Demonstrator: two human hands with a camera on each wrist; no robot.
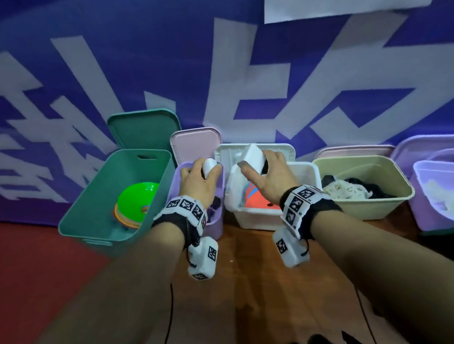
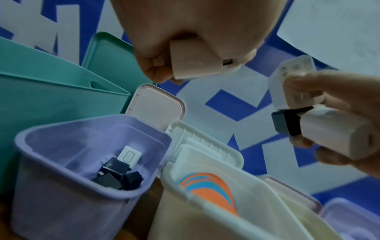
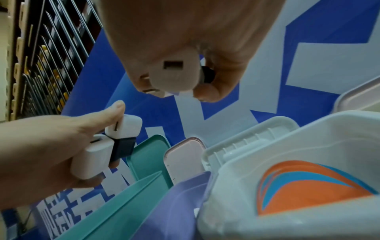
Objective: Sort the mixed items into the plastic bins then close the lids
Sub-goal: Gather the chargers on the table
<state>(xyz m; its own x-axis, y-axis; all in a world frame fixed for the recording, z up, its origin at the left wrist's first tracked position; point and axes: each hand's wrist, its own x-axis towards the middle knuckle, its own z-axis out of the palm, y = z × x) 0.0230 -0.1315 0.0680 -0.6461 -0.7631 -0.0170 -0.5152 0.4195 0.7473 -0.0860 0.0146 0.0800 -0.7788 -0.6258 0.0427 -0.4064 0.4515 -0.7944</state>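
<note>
Chargers fill both my hands: my left hand [image 1: 197, 180] grips a white plug [image 1: 209, 166] above the lilac bin [image 2: 30, 139], where others already lie. At three o'clock, my right hand [image 1: 267, 178] clutches several adapters [image 1: 251, 155] over the white bin [image 1: 308, 169]. Next, I judge, I should loosen my left fingers, then swing right toward nine o'clock.

**Count: bins, lids, chargers**

Five bins are sitting in a row: teal bin [image 1: 93, 209], small lilac bin [image 2: 61, 211], white bin [image 1: 254, 218], beige bin [image 1: 372, 209], big lilac bin [image 1: 430, 215]. Five lids are standing open, one behind each: teal lid [image 1: 143, 129], pink lid [image 1: 195, 144], white lid [image 1: 230, 155], second pink lid [image 1: 354, 151], lilac lid [image 1: 422, 145].

The left hand [image 1: 199, 184] is gripping three chargers [image 3: 96, 154]: two white, one black (clearest from the opposite wrist camera). The right hand [image 1: 267, 179] is gripping the same mix.

One white charger [image 2: 130, 155] is lying in the small lilac bin beside a few black chargers [image 2: 115, 173]; their exact number is unclear.
</note>
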